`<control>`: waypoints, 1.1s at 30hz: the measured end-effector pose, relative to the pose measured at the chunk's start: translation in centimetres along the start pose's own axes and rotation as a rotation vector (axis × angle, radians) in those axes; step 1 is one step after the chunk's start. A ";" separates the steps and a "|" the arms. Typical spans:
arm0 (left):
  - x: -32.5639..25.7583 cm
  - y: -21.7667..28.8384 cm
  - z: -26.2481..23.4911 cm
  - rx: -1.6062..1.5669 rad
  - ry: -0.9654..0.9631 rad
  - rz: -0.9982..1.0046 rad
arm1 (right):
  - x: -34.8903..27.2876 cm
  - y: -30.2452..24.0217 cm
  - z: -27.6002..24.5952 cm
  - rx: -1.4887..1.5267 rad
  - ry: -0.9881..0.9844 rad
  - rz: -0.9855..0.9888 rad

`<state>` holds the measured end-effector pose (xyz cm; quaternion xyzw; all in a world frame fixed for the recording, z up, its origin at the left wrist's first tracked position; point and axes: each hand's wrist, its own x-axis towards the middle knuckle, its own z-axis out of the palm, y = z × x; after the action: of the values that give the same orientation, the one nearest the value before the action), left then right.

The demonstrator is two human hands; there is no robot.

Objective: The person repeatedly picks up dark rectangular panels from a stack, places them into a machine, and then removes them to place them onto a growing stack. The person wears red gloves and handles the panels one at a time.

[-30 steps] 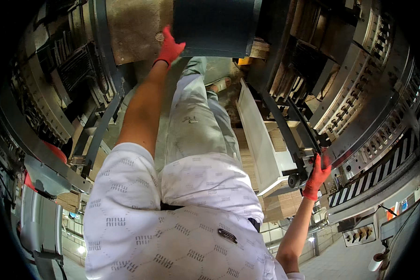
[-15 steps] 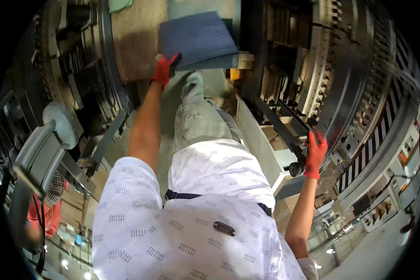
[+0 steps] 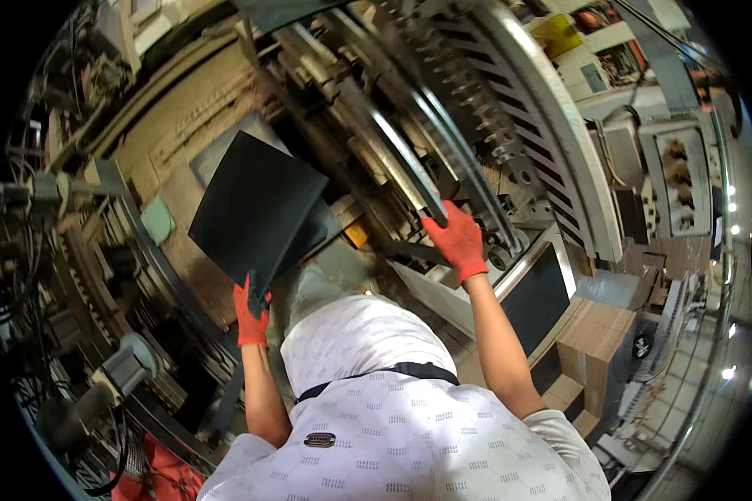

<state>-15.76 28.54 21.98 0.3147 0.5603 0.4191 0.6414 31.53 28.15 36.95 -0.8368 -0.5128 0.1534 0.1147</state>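
Observation:
My left hand (image 3: 251, 316), in a red glove with dark fingers, pinches the near corner of a thin black sheet (image 3: 255, 204). The sheet is tilted and slightly bowed above a wooden board (image 3: 171, 209), hiding part of a grey sheet (image 3: 217, 150) beneath it. On the right, my right hand (image 3: 458, 240), also red-gloved, is closed round the near end of a shiny metal bar (image 3: 401, 154) on the machine. Its fingertips are partly hidden.
A green pad (image 3: 157, 220) rests on the board's left side. Beyond my right hand runs a machine guard with black stripes (image 3: 530, 142). Cardboard boxes (image 3: 593, 334) are stacked at the lower right. A grey round-ended machine part (image 3: 129, 365) stands at the left.
The view has turned, shifting the machine. The sheet in my left hand is now tilted up and looks black rather than blue. My right hand has moved to the metal bar's end.

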 end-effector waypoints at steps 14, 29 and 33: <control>1.8 10.2 25.4 -0.161 -0.340 -0.066 | -1.8 -0.8 -2.3 0.286 0.374 -0.334; 5.6 12.2 36.3 -0.360 0.028 -0.141 | 5.0 -3.4 1.1 0.430 0.400 0.095; 7.1 10.0 37.4 -0.563 0.002 -0.113 | 5.7 -2.0 1.6 0.507 0.364 0.067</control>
<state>19.29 41.82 33.98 0.0921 0.4393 0.5221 0.7252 31.73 34.16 35.39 -0.8117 -0.4015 0.1279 0.4043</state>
